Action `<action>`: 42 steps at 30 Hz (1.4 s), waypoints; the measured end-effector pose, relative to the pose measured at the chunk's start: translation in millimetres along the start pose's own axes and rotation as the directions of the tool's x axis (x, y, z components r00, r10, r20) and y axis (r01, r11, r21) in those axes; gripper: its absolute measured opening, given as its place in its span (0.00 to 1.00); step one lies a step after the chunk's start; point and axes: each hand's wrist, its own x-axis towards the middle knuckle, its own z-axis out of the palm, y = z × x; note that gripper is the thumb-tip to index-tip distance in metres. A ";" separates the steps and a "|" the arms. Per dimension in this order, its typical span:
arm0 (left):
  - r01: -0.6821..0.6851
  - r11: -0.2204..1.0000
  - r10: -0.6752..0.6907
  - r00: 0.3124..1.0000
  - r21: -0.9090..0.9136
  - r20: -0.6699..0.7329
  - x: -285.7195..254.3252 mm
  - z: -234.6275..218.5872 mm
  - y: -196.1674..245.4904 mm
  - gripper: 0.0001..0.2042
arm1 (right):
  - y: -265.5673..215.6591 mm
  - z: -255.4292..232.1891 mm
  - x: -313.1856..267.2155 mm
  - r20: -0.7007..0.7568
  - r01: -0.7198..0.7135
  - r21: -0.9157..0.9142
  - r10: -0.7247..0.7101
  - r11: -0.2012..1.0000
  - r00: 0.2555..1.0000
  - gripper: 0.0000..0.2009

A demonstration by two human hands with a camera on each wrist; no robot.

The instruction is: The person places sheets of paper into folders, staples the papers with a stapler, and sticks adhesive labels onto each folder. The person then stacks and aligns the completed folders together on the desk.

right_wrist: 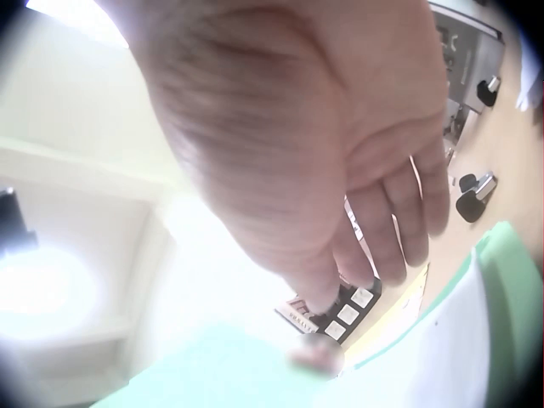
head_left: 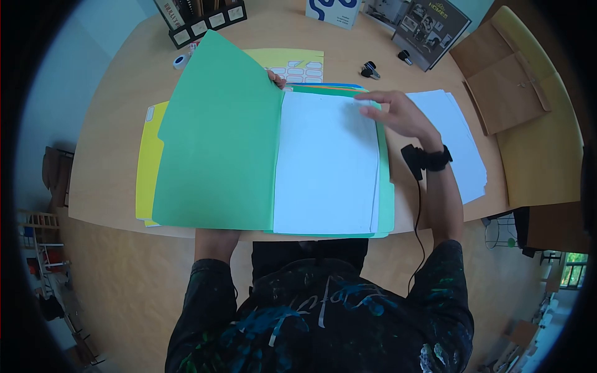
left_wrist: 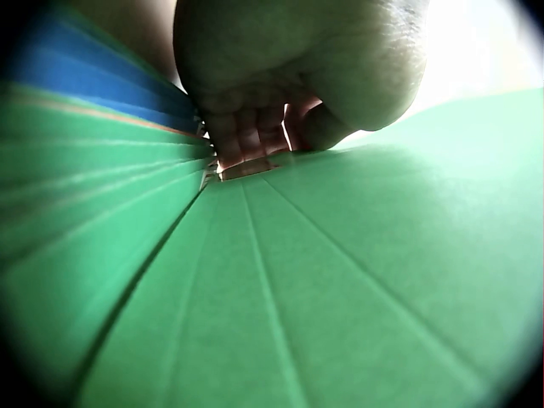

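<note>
A green file folder [head_left: 217, 143] lies opened, its left cover raised and a stack of white paper [head_left: 326, 168] on its right side. Behind the raised cover is my left hand [head_left: 277, 79], mostly hidden in the head view. Its fingers and thumb grip the folder by the upper end of the fold; the left wrist view shows this hand [left_wrist: 289, 68] from the palm side. My right hand [head_left: 398, 114] hovers over the paper's top right corner, fingers extended and holding nothing. More green folders and a blue one [left_wrist: 110, 68] lie underneath.
Yellow folders [head_left: 149, 161] lie under the cover, and a yellow label sheet [head_left: 305, 65] behind. More white sheets [head_left: 457, 149] are at right. Black binder clips [head_left: 369, 70], a dark book [head_left: 430, 31], brown envelopes [head_left: 507, 90] and a black organizer [head_left: 208, 23] stand around the table.
</note>
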 end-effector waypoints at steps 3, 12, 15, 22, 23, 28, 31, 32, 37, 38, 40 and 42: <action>-0.028 0.999 0.028 1.000 -0.040 -0.003 15.7 3.1 1.5 0.17 | 7.0 19.6 -19.2 0.123 0.029 -0.120 -0.014 0.992 0.992 0.28; -0.113 0.985 0.112 0.994 -0.131 -0.016 63.1 2.7 8.7 0.18 | 22.1 31.4 -24.7 0.218 0.195 -0.337 -0.126 0.921 0.968 0.35; -0.132 0.979 0.131 0.991 -0.155 -0.016 69.7 -0.1 10.2 0.18 | 21.9 32.3 -25.0 0.203 0.204 -0.335 -0.141 0.920 0.969 0.34; -0.125 0.923 0.169 0.981 0.365 -0.092 94.5 7.5 -8.2 0.23 | 30.0 30.4 -33.9 0.147 0.092 -0.064 -0.082 0.994 0.986 0.30; -0.122 0.923 0.167 0.981 0.366 -0.093 94.1 6.2 -6.2 0.23 | 41.7 31.4 -33.1 0.149 0.094 -0.062 -0.084 0.994 0.985 0.30; -0.120 0.915 0.164 0.983 0.385 -0.083 91.4 4.3 5.9 0.19 | 19.1 25.4 -36.7 0.213 -0.015 -0.072 0.030 0.997 0.977 0.31; -0.081 0.997 0.081 0.996 0.013 -0.026 91.3 7.0 15.0 0.18 | 37.5 31.0 -39.9 0.140 0.239 -0.091 -0.225 0.967 0.964 0.32; -0.075 0.997 0.076 0.997 0.014 -0.025 90.0 8.0 18.3 0.18 | 43.9 30.4 -40.7 0.143 0.237 -0.087 -0.224 0.968 0.964 0.32; 0.086 0.994 -0.078 0.992 -0.071 0.099 88.2 6.4 16.0 0.20 | 45.6 31.6 -36.4 0.204 0.028 -0.067 -0.013 0.997 0.979 0.37; 0.091 0.994 -0.084 0.991 -0.066 0.101 90.1 6.4 11.7 0.20 | 42.9 32.0 -37.8 0.205 0.027 -0.061 -0.014 0.998 0.979 0.37; 0.055 0.996 -0.049 0.995 -0.073 0.085 91.2 7.4 10.4 0.20 | 33.1 32.1 -38.3 0.195 0.022 -0.001 -0.022 1.000 0.981 0.41; 0.078 0.988 -0.066 0.994 -0.136 0.089 90.4 8.3 11.0 0.20 | 35.3 31.4 -38.5 0.230 0.032 0.019 -0.035 0.999 0.973 0.42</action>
